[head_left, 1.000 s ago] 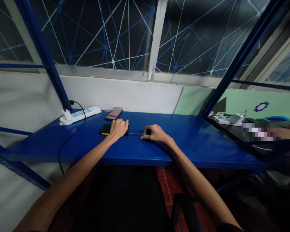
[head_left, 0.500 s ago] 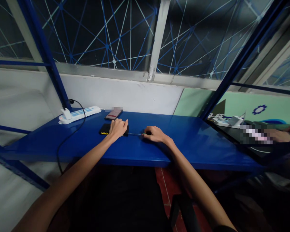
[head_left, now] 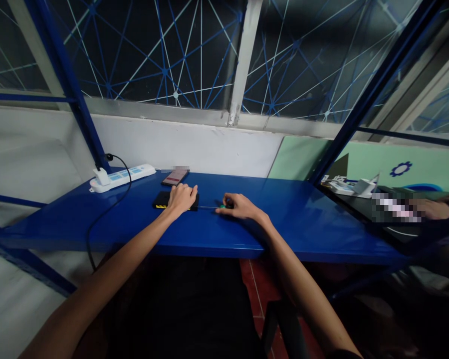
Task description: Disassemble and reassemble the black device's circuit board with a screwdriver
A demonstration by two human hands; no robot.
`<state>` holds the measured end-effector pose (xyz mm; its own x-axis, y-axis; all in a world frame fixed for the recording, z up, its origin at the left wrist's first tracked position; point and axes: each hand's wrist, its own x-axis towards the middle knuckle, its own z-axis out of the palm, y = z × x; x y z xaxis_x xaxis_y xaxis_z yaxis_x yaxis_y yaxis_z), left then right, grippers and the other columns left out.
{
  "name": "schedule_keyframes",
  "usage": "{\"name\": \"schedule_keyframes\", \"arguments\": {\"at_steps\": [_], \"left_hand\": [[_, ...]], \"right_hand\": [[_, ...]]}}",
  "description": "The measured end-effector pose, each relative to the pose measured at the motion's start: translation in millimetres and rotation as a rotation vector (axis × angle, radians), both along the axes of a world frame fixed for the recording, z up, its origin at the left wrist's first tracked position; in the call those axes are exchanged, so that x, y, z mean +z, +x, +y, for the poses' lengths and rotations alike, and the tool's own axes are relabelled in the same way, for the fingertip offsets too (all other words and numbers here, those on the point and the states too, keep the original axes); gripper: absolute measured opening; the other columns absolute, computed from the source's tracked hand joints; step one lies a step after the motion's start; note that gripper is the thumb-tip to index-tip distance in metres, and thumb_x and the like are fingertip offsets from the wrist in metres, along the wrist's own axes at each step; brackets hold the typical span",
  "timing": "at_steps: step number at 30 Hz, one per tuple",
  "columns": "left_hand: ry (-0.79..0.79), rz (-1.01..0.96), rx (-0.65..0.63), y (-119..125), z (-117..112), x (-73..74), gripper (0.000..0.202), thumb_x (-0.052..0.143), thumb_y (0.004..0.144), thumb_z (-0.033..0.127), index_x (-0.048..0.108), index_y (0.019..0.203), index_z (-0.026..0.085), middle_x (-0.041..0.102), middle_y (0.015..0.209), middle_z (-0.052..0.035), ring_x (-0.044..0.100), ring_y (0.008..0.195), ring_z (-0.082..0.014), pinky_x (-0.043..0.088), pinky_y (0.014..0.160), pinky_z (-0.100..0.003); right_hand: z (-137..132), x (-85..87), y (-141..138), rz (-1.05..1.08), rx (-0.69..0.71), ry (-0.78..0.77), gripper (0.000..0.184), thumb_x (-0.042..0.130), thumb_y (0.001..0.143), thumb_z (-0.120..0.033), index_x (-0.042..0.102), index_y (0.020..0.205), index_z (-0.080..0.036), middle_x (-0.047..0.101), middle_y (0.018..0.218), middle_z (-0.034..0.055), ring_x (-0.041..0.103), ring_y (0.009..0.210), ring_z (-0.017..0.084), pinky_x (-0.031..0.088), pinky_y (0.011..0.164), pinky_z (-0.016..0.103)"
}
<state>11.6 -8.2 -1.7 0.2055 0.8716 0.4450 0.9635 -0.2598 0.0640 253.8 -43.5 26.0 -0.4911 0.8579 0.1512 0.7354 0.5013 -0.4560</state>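
Note:
My left hand [head_left: 181, 198] lies over a small flat black device [head_left: 161, 200] with a yellow-striped edge, on the blue table [head_left: 292, 219]. Its fingers curl down on the device and hold it in place. My right hand [head_left: 239, 206] rests just right of it, fingers pinched round the green-tipped handle of a thin screwdriver [head_left: 222, 206]. The screwdriver's thin shaft points left and reaches the right side of the black device. Both forearms stretch out from the bottom of the view.
A white power strip [head_left: 121, 177] with a black cable lies at the table's back left. A phone [head_left: 175, 176] lies behind the black device. At the right, another table holds white items [head_left: 353, 187], and another person's hand [head_left: 436, 209] rests there.
My right hand shifted slightly on the screwdriver handle, and the green tip shows again after being covered. My left hand and the black device stayed put.

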Motion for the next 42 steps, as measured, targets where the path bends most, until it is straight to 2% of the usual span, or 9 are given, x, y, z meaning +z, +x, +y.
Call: {"name": "schedule_keyframes", "arguments": {"at_steps": [4, 10, 15, 23, 27, 31, 34, 38, 42], "left_hand": [[0.0, 0.002, -0.006, -0.5, 0.8, -0.7, 0.06, 0.025, 0.101, 0.04, 0.076, 0.082, 0.014, 0.071, 0.09, -0.0172, 0.063, 0.095, -0.0301, 0.043, 0.084, -0.041], [0.005, -0.004, -0.02, -1.8, 1.8, -1.6, 0.062, 0.025, 0.101, 0.04, 0.076, 0.08, 0.013, 0.071, 0.087, -0.0171, 0.064, 0.092, -0.0296, 0.044, 0.083, -0.041], [0.01, 0.0, -0.014, -1.1, 1.3, -1.3, 0.06, 0.026, 0.101, 0.04, 0.076, 0.081, 0.014, 0.071, 0.088, -0.0165, 0.064, 0.093, -0.03, 0.044, 0.083, -0.041], [0.005, -0.002, -0.024, -2.1, 1.8, -1.6, 0.06, 0.026, 0.101, 0.04, 0.076, 0.08, 0.014, 0.071, 0.086, -0.0162, 0.064, 0.092, -0.0292, 0.044, 0.082, -0.04], [0.002, -0.01, -0.021, -2.1, 1.4, -1.5, 0.059, 0.027, 0.1, 0.04, 0.077, 0.082, 0.014, 0.071, 0.088, -0.0166, 0.063, 0.093, -0.0293, 0.043, 0.083, -0.04], [-0.015, -0.007, -0.024, -1.9, 1.7, -0.8, 0.06, 0.026, 0.1, 0.041, 0.077, 0.082, 0.014, 0.071, 0.087, -0.0167, 0.063, 0.092, -0.0293, 0.044, 0.082, -0.04], [-0.01, -0.001, -0.022, -2.0, 2.4, -1.1, 0.059, 0.027, 0.1, 0.04, 0.077, 0.083, 0.014, 0.071, 0.087, -0.0167, 0.064, 0.092, -0.0292, 0.044, 0.082, -0.04], [0.004, 0.002, -0.027, -2.1, 3.0, -2.3, 0.06, 0.026, 0.1, 0.041, 0.077, 0.083, 0.014, 0.071, 0.086, -0.0169, 0.064, 0.091, -0.0292, 0.044, 0.08, -0.039], [0.008, 0.013, -0.015, -2.3, 3.0, -2.9, 0.06, 0.026, 0.1, 0.041, 0.077, 0.084, 0.014, 0.072, 0.088, -0.0166, 0.064, 0.092, -0.0288, 0.044, 0.082, -0.039]], "right_hand": [[-2.9, 4.2, 0.2, 0.014, -0.02, -0.022, 0.036, 0.055, 0.087, -0.052, 0.061, 0.08, -0.018, 0.059, 0.063, 0.0007, 0.046, 0.056, 0.011, 0.027, 0.056, 0.027], [0.2, 4.2, 4.9, -0.036, -0.022, -0.059, 0.048, 0.06, 0.079, -0.063, 0.065, 0.067, -0.017, 0.049, 0.053, -0.0019, 0.039, 0.051, 0.01, 0.024, 0.052, 0.027], [1.4, 2.4, 3.4, -0.021, -0.024, -0.036, 0.039, 0.074, 0.07, -0.054, 0.061, 0.073, -0.018, 0.053, 0.063, -0.0024, 0.043, 0.059, 0.011, 0.028, 0.056, 0.026], [1.8, 0.1, 2.0, 0.016, 0.013, -0.057, 0.038, 0.077, 0.069, -0.048, 0.059, 0.083, -0.019, 0.057, 0.068, -0.0028, 0.045, 0.058, 0.01, 0.029, 0.057, 0.025], [-3.2, 4.4, -0.2, 0.045, 0.003, -0.06, 0.041, 0.064, 0.079, -0.059, 0.061, 0.076, -0.018, 0.056, 0.061, -0.0016, 0.042, 0.054, 0.01, 0.027, 0.055, 0.026], [-5.2, 6.6, 0.0, 0.064, -0.005, -0.08, 0.047, 0.051, 0.088, -0.059, 0.063, 0.07, -0.017, 0.057, 0.06, 0.0015, 0.043, 0.054, 0.01, 0.028, 0.055, 0.028], [-2.9, 5.4, 2.8, 0.013, 0.006, -0.087, 0.047, 0.057, 0.083, -0.061, 0.066, 0.067, -0.017, 0.053, 0.056, -0.0005, 0.04, 0.052, 0.01, 0.026, 0.052, 0.027], [-0.3, 3.5, 5.0, -0.03, -0.014, -0.07, 0.052, 0.061, 0.077, -0.066, 0.061, 0.058, -0.018, 0.042, 0.05, -0.0038, 0.033, 0.048, 0.009, 0.022, 0.05, 0.027], [0.4, 2.5, 4.1, -0.013, -0.034, -0.054, 0.045, 0.068, 0.071, -0.061, 0.061, 0.063, -0.018, 0.047, 0.054, -0.0038, 0.04, 0.052, 0.01, 0.024, 0.051, 0.026]]}}
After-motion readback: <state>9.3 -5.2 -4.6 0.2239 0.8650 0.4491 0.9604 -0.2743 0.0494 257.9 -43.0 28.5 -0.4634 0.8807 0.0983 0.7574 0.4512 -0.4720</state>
